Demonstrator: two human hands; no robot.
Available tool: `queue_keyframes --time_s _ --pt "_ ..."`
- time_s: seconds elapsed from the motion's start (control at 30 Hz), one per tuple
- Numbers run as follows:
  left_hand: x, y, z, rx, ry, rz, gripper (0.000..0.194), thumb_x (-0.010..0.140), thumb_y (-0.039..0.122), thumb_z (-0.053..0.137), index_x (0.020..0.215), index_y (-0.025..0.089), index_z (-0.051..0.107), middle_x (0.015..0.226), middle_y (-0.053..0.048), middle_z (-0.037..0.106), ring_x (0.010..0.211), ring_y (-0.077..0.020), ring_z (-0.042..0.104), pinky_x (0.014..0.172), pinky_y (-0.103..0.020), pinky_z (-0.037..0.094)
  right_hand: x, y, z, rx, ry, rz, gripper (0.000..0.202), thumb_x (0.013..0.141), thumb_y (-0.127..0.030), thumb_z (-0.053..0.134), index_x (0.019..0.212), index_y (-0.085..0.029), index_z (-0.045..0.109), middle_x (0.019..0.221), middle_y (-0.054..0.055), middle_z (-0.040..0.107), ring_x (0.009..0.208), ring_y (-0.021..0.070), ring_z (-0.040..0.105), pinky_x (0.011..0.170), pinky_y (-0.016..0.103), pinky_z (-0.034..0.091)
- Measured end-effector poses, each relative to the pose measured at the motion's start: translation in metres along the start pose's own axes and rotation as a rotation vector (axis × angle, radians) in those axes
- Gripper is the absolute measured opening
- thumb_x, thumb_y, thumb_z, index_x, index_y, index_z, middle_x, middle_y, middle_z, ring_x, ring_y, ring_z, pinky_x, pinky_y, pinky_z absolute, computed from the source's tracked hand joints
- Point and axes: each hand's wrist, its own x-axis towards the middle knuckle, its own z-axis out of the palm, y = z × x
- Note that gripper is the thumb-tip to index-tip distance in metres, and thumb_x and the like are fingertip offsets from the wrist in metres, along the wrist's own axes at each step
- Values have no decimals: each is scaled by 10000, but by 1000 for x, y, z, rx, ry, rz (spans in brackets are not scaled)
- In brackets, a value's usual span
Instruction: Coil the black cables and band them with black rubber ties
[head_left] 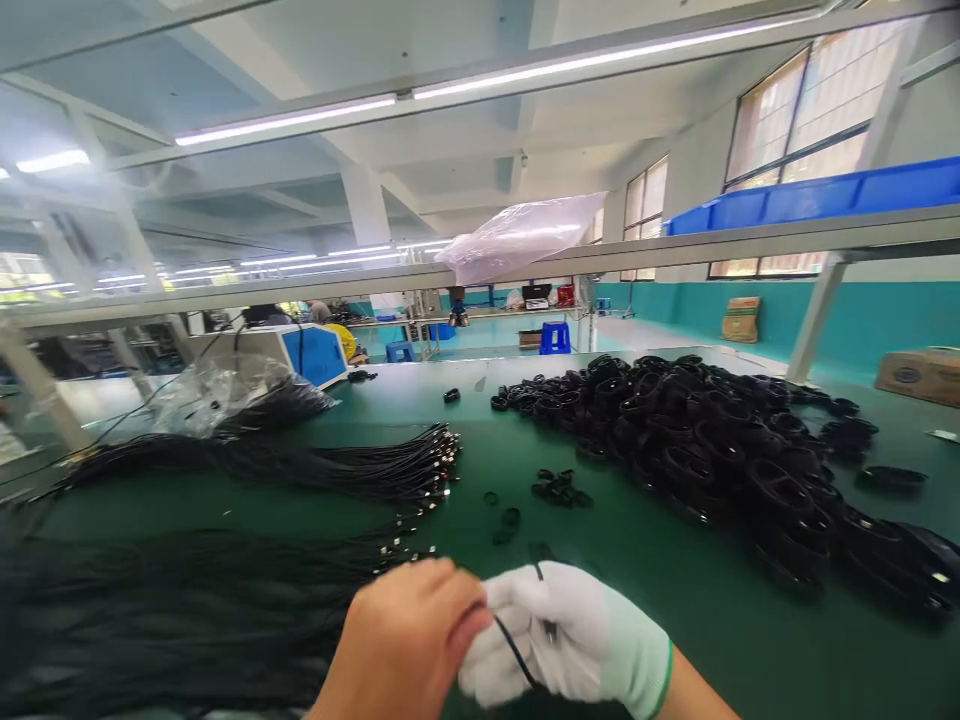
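left hand [405, 645]: bare, fist-like, fingers curled, knuckles up, low centre in my view
right hand [562, 640]: white glove, green cuff, fingers bunched in a pinch
contact: I see both hands pressed together at the fingertips
forearms: both enter from bottom edge

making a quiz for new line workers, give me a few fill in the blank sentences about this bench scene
1. The right hand wears a ____ glove, while the left hand is bare.
2. Both hands meet on a thin black ____ at the near edge of the bench.
3. The table has a dark ____ top.
4. The big heap of coiled black cables lies on the ____ side of the table.

Missing words: white; cable; green; right
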Motion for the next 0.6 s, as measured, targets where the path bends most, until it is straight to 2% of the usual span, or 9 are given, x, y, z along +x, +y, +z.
queue_keyframes --time_s 0.07,0.13,0.2,0.3,0.43,0.53,0.6 --pt "23 -3 -16 -159 -78 -120 135 832 241 572 738 253 668 680 37 653 608 -137 594 566 -229 423 2 14 0 -16 -76 100 419 692 -404 747 931 -95 594 768 58 623 719 179 598 752 339 391" --pt "36 -8 -17 -281 -132 -205 107 791 211 618 710 248 678 683 54 645 605 -118 576 575 -214 404 4 22 0 32 -101 128 368 674 -364 771 860 -102 589 689 11 571 651 136 561 727 297 371" --pt "42 -13 -7 -335 -157 -251 98 774 209 629 700 239 685 689 56 645 611 -116 569 582 -213 397 6 25 1 74 -106 116 293 677 -301 772 760 -116 562 618 -32 484 577 93 483 675 260 343" --pt "43 -20 18 -352 -189 -274 121 786 222 596 696 218 677 677 57 662 629 -123 588 570 -196 410 9 24 5 137 -121 80 302 663 -275 775 701 -142 507 600 -61 370 551 80 394 601 238 295" --pt "28 -27 46 -262 -222 -293 274 865 198 434 696 192 650 679 21 688 663 -163 629 554 -211 426 9 11 11 202 -54 -154 310 664 -320 773 783 -151 541 607 -79 279 552 79 343 580 247 305" --pt "3 -29 62 -89 -199 -322 296 878 173 382 805 199 668 791 -54 713 739 -246 643 648 -316 436 8 0 11 217 73 -337 274 699 -305 752 853 -135 603 609 -71 367 546 74 366 605 272 384" --pt "-13 -28 68 97 -214 -284 297 866 136 387 895 221 670 823 -66 720 754 -271 658 679 -359 440 9 -3 8 225 190 -380 280 729 -285 730 940 -127 636 651 -51 492 568 80 438 726 351 453"
